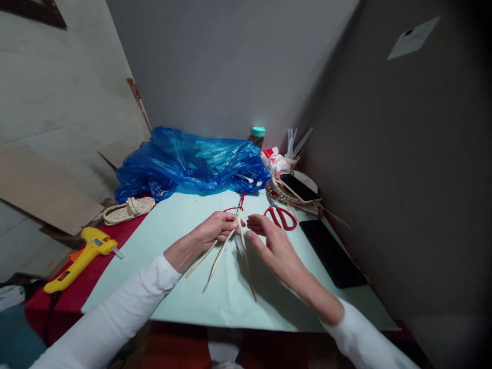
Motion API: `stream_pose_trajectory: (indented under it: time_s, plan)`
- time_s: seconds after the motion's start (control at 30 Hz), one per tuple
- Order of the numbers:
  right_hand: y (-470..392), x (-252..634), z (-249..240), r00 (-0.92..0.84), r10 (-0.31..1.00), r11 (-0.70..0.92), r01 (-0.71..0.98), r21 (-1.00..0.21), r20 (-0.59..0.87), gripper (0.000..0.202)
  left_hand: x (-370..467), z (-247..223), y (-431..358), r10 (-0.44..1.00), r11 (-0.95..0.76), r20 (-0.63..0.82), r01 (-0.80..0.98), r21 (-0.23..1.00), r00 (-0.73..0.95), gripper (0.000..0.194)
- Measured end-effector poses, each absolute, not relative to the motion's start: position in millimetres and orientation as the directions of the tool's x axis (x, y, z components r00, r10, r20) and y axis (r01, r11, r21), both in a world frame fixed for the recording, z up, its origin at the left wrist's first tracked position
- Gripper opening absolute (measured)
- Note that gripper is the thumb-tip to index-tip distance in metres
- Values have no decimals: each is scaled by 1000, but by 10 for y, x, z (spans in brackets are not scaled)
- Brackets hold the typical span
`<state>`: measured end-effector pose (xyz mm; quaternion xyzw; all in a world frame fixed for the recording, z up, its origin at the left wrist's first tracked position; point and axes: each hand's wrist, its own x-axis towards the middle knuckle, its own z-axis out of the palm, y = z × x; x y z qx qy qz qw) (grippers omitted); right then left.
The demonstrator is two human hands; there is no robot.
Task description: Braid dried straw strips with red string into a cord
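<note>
My left hand is closed in a pinch around pale straw strips, gripping them near their top. Below the fingers the loose ends fan out over the pale green sheet. A red string shows at the upper end of the strips, just beyond the fingertips. To the right, my right hand is open, thumb and fingers apart and curved toward the strips. Whether its fingertips touch the strips I cannot tell. Red-handled scissors lie just beyond the right hand.
A yellow glue gun and a woven straw sandal lie on the red cloth at left. Across the back spreads a blue plastic bag. At right are a black phone-like slab, another dark-screened device and the wall.
</note>
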<state>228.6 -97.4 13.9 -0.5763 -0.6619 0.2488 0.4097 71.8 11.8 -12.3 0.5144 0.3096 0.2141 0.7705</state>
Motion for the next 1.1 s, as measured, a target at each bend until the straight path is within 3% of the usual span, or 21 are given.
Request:
stream_pose_trajectory:
  time_s: [0.13,0.2,0.27,0.37,0.47,0.57,0.73,0.93,1.1]
  plan:
    - [-512,2271,-16,-144,982,-102,125,-987,-120,23,742,-121,69,675,359,-265,7,933,688,17]
    - [-459,2227,-117,-174,966,-203,-44,-978,-193,26,765,-118,33,702,337,-275,34,941,656,16]
    - [-472,2207,-182,-175,960,-241,-111,-964,-220,28,792,-119,-7,721,308,-271,56,950,637,13]
    - [-515,2230,-209,-186,960,-240,-152,-959,-211,28,818,-108,-68,743,236,-247,101,966,622,16]
    - [-534,2273,-204,-166,965,-227,-144,-963,-203,27,806,-53,-110,841,15,-141,237,971,523,17]
    - [-526,2306,-223,-96,982,-169,-36,-985,-165,30,775,43,-126,886,-225,8,415,882,464,14]
    - [-491,2331,-288,-42,999,-7,173,-985,-15,38,789,127,-191,878,-347,50,563,750,475,20]
    - [-505,2342,-271,-96,994,-65,-27,-998,-62,22,905,-35,-419,826,-506,157,588,631,542,9]
    - [-529,2345,-203,-118,981,-167,-129,-978,-152,24,909,-42,-470,768,-573,133,579,580,627,10]
